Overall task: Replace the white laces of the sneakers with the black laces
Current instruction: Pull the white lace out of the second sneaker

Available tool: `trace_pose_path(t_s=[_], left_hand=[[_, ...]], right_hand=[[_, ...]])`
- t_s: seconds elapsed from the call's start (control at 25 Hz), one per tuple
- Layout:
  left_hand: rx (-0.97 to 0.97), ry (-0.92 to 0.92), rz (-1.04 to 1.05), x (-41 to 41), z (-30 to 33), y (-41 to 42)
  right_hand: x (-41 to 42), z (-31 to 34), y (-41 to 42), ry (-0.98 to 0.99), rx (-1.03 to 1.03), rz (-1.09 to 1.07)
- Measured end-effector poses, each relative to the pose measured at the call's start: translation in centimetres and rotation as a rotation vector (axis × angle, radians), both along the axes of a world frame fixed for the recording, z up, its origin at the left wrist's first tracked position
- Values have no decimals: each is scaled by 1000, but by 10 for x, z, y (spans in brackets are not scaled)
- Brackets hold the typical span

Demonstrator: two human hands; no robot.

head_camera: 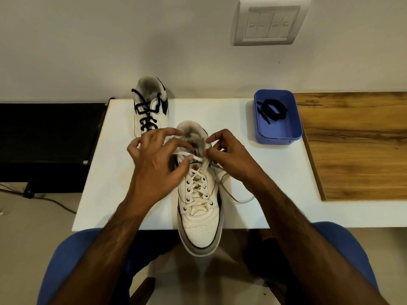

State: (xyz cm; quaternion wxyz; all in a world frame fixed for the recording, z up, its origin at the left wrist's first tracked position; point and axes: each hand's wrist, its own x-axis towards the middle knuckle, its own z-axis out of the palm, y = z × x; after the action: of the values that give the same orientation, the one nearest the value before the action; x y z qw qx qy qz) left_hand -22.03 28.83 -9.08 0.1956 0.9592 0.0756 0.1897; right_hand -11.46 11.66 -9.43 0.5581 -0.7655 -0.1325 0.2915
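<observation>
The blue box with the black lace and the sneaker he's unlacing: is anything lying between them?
In the head view, only bare white table separates the blue box from the near sneaker; the right hand reaches in lower down.

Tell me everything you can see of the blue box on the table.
The blue box is a shallow, rounded-corner rectangular tray, plastic by its look, lidless and upright. It sits on the white table, right of the near sneaker, beside the wood panel. A coiled black lace lies inside. Neither hand touches it.

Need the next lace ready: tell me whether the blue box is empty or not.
Not empty. The blue box sits lidless on the white table with a coiled black lace lying inside, at its far end.
</observation>
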Motion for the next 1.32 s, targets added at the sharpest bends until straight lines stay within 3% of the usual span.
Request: trace_pose_path(t_s=[0.16, 0.4, 0.52, 0.68, 0.84, 0.96, 1.04, 1.12, 1.32], left_hand=[[61, 27, -125, 2, -8, -13], [-138, -166, 244, -3, 10, 14], [-19, -109, 253, -6, 8, 19], [59, 102, 304, -6, 3, 27], [4, 280, 197, -14, 3, 28], [-1, 219, 241, -15, 8, 20], [-83, 129, 246, -10, 12, 14], [-268, 179, 159, -4, 11, 6], [-512, 218, 26, -3, -3, 12]], right_hand=[[0, 1, 1, -19, -23, 7], [0, 2, -1, -17, -32, 5], [-1, 2, 1, -27, -46, 4], [-4, 5, 0, -30, -31, 22], [-9, 7, 2, -242, -35, 53], [-15, 8, 4, -484, -129, 97], [-21, 10, 6, -603, -219, 158], [-26, 11, 9, -696, -303, 213], [-31, 10, 12, -687, -348, 236]])
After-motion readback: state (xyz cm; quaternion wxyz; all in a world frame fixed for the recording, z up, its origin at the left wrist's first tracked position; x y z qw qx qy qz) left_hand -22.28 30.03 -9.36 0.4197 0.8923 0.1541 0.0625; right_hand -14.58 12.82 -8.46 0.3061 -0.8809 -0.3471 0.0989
